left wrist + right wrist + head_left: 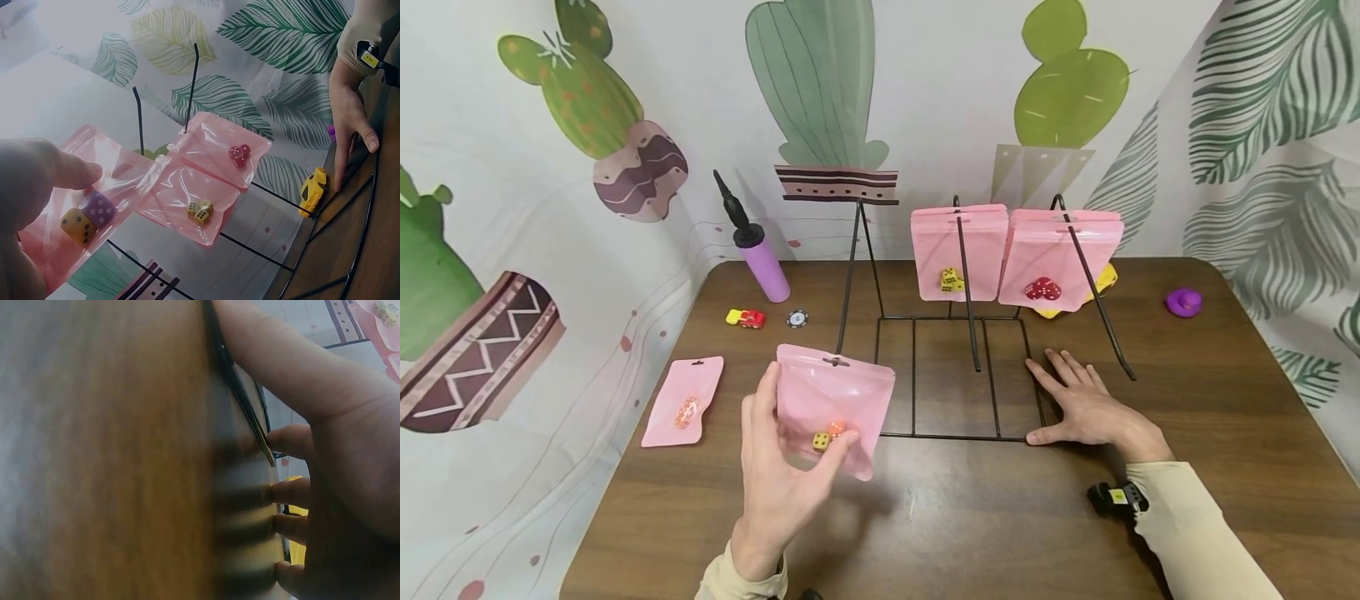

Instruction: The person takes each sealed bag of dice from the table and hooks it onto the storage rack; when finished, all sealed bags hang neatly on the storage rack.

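Observation:
My left hand (782,483) pinches a pink zip pouch (820,387) between thumb and fingers, holding it above the table. Dice show through its front, a yellow die (78,226) and a purple die (98,209) among them. The pouch's hang hole lies right at the tip of the left prong (850,279) of a black wire rack (951,437). On the other two prongs hang a pink pouch with yellow dice (932,246) and one with red dice (1018,254). My right hand (1086,412) rests on the table, fingers spread, against the right side of the rack's base.
Another pink pouch (670,404) lies at the left. Behind it are a toy car (747,318), a poker chip (797,318) and a purple hand pump (766,268). A yellow object (1107,279) sits partly hidden behind the rack, a purple duck (1183,302) at far right.

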Demonstrator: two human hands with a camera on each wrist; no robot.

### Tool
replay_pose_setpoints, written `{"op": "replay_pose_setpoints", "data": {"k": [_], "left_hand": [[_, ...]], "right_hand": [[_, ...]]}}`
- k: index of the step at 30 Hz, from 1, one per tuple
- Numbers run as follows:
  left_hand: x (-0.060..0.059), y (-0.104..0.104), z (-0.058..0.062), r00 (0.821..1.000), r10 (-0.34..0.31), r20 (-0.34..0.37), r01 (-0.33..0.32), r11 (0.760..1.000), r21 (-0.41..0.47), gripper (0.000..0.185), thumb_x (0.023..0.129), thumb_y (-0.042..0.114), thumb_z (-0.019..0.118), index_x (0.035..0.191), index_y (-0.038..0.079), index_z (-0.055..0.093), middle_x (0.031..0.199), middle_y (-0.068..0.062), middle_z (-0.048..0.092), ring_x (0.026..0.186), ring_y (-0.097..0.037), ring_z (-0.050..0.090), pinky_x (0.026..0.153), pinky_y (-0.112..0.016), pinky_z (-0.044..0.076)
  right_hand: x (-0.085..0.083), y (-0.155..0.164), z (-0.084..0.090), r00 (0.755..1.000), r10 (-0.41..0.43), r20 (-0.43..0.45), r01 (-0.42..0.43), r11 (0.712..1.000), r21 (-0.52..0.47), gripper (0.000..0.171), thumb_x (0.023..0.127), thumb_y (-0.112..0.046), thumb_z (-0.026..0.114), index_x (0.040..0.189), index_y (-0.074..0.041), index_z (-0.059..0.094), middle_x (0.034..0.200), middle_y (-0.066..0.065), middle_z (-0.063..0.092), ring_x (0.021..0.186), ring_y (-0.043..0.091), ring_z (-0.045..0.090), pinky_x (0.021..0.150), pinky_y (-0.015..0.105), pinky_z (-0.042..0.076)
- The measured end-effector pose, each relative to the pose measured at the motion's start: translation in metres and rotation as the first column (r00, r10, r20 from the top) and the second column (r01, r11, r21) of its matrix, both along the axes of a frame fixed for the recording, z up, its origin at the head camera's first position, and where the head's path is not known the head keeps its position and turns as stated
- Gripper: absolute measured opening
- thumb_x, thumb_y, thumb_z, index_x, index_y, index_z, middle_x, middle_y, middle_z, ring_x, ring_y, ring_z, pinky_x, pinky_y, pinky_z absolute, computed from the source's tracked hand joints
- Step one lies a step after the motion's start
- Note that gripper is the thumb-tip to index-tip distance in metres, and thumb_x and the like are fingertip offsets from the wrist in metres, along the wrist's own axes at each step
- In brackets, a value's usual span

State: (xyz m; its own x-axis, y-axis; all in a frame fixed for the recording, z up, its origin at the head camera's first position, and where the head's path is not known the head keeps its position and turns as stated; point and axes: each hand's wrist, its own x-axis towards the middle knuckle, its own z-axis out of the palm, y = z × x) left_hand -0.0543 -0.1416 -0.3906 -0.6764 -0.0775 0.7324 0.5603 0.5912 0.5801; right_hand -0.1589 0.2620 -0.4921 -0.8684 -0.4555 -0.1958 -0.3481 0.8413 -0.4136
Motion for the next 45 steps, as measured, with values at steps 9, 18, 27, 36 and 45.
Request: {"op": "replay_pose_setpoints", "data": {"k": [9, 18, 27, 36, 45], "left_hand": [[-0.002, -0.001, -0.005, 1.000, 0.006, 0.021, -0.006, 1.000, -0.006, 0.096, 0.078, 0.050, 0.077, 0.145, -0.006, 0.037, 0.097, -0.020, 0.049, 0.082, -0.021, 0.043, 0.052, -0.017, 0.045], [-0.001, 0.001, -0.002, 0.999, -0.014, 0.051, 0.013, 1.000, 0.016, 0.101, 0.065, 0.021, 0.090, 0.145, -0.007, 0.036, 0.096, -0.022, 0.048, 0.082, -0.022, 0.045, 0.048, -0.018, 0.048], [-0.037, 0.005, -0.007, 0.998, 0.035, 0.050, -0.035, 0.999, -0.016, 0.104, 0.062, 0.022, 0.091, 0.149, 0.005, 0.035, 0.103, -0.018, 0.051, 0.087, -0.021, 0.046, 0.062, -0.023, 0.043], [-0.113, 0.021, -0.010, 0.998, 0.065, 0.022, -0.066, 0.997, 0.044, 0.099, 0.071, 0.037, 0.083, 0.152, 0.013, 0.030, 0.111, -0.020, 0.048, 0.096, -0.029, 0.046, 0.073, -0.038, 0.040], [-0.190, 0.039, -0.011, 0.994, 0.108, -0.003, -0.107, 0.989, 0.100, 0.100, 0.072, 0.041, 0.082, 0.152, 0.015, 0.028, 0.116, -0.017, 0.048, 0.103, -0.028, 0.046, 0.082, -0.042, 0.043]], "right_hand": [[0.000, 0.000, 0.000, 1.000, -0.002, 0.002, 0.002, 1.000, 0.001, 0.119, 0.068, -0.070, 0.072, 0.155, -0.007, 0.022, 0.158, 0.031, 0.006, 0.144, 0.052, 0.003, 0.108, 0.072, 0.004], [0.000, 0.000, 0.002, 1.000, 0.001, 0.001, -0.001, 1.000, 0.001, 0.119, 0.068, -0.070, 0.072, 0.155, -0.007, 0.023, 0.158, 0.031, 0.006, 0.144, 0.052, 0.003, 0.108, 0.072, 0.004], [0.001, 0.000, 0.001, 1.000, -0.001, -0.007, 0.001, 1.000, 0.008, 0.119, 0.068, -0.070, 0.072, 0.155, -0.007, 0.023, 0.158, 0.031, 0.007, 0.144, 0.052, 0.003, 0.109, 0.072, 0.004], [0.000, 0.000, 0.003, 1.000, 0.013, -0.003, -0.013, 1.000, 0.016, 0.119, 0.068, -0.071, 0.072, 0.155, -0.007, 0.023, 0.158, 0.031, 0.007, 0.144, 0.052, 0.004, 0.108, 0.072, 0.005], [0.001, -0.003, 0.001, 1.000, -0.002, -0.001, 0.002, 1.000, 0.016, 0.120, 0.067, -0.071, 0.073, 0.155, -0.008, 0.022, 0.158, 0.030, 0.007, 0.144, 0.052, 0.003, 0.109, 0.071, 0.004]]}}
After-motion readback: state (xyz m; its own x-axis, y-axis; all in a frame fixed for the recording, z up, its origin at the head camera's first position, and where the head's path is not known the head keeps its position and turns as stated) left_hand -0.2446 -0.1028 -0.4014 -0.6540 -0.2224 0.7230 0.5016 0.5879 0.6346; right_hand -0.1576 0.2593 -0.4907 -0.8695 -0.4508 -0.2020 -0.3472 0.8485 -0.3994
